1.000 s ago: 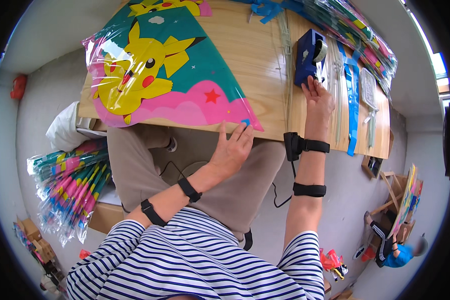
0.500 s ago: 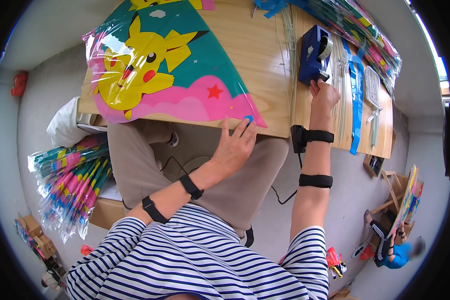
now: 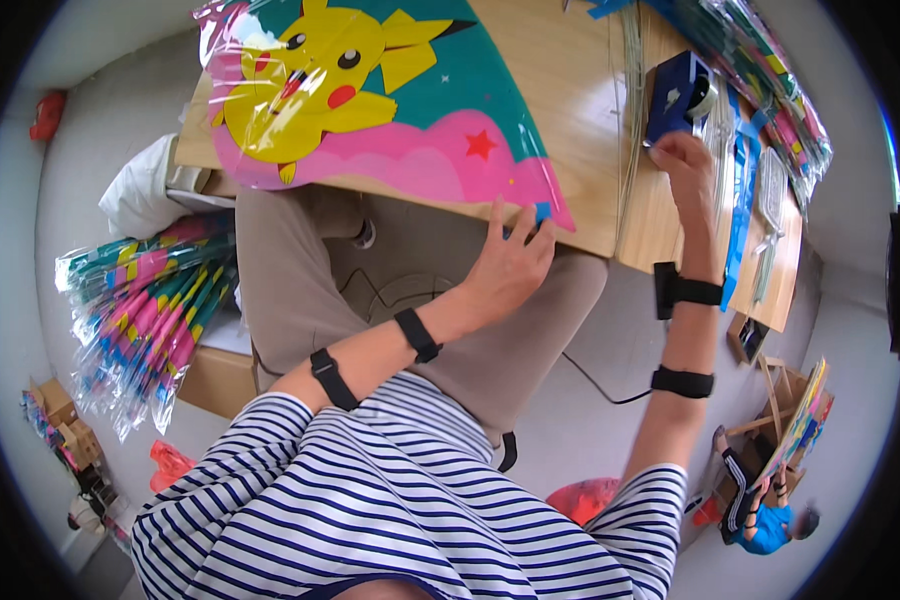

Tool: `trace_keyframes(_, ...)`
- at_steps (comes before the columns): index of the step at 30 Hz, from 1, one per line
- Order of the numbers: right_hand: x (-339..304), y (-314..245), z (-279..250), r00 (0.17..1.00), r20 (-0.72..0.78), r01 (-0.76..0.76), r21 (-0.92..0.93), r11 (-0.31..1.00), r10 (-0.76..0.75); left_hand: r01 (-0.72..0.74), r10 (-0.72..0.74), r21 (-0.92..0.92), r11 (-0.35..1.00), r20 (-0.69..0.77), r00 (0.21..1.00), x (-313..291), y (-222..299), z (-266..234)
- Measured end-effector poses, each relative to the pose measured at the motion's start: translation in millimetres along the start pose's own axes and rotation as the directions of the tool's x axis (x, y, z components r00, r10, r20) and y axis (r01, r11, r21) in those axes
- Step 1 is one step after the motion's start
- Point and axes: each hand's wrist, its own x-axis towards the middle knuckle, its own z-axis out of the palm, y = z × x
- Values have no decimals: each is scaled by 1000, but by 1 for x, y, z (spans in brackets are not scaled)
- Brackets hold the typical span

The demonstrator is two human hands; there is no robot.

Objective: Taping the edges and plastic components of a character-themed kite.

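Note:
A pointed, kite-like plastic sheet (image 3: 440,165), printed with a yellow cartoon animal on pink and teal, lies over the table's near edge. At its right-hand corner sits a small blue tab (image 3: 542,211). My left hand (image 3: 510,262) rests its spread fingertips along the sheet's edge beside this tab. My right hand (image 3: 688,175) is at the near end of a dark blue tape dispenser (image 3: 673,95), thumb and fingers pinched together. A small shiny bit, seemingly clear tape (image 3: 649,144), shows at those fingertips.
Thin pale rods (image 3: 630,120) and blue strips (image 3: 740,215) lie on the wooden table (image 3: 580,130). Folded printed sheets in clear wrap (image 3: 770,90) are at the far right, and more wrapped bundles (image 3: 145,320) at the left. Another person (image 3: 770,525) sits at the lower right.
The view has shifted, so the table appears farther right and up. My right hand has drawn slightly back from the dispenser's front, still pinched. My left hand stays at the sheet's corner.

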Motion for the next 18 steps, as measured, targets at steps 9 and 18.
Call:
trace_keyframes(9,-22,-62,68,562,671,788,-256,560,-484,9,-12,-46,999,-73,997,1,13,10)
trace_keyframes(18,-22,-61,98,379,764,905,-188,383,-521,26,-30,-29,999,-131,991,1,12,11)
